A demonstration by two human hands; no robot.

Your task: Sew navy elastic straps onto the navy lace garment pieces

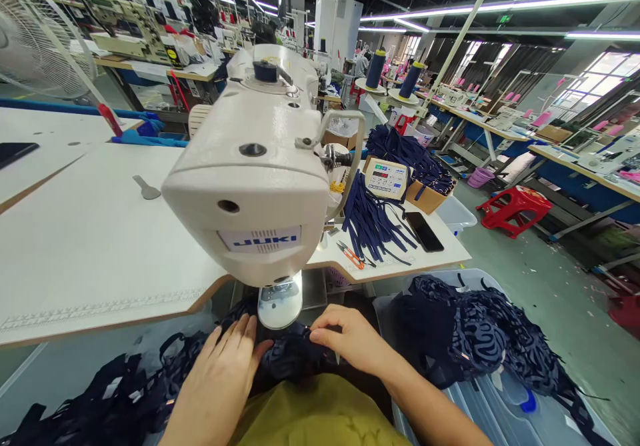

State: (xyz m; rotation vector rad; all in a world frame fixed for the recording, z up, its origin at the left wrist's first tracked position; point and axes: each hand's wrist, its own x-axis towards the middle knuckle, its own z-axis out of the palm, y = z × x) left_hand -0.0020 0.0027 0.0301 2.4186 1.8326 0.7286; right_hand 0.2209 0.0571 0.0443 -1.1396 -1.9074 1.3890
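A navy patterned bra lies over my lap, just below the small bed of a white JUKI sewing machine. My left hand rests on its left side with fingers stretched out, the fingertips beside the bed. On the other side, my right hand pinches the bra's upper edge between thumb and curled fingers. The lower part of the bra is dark and partly hidden by my hands. More navy bras with straps are heaped at the lower left.
Another navy heap lies on plastic bins at right. The white table bears orange thread snips, a phone, navy strips and a control panel. A red stool stands in the aisle.
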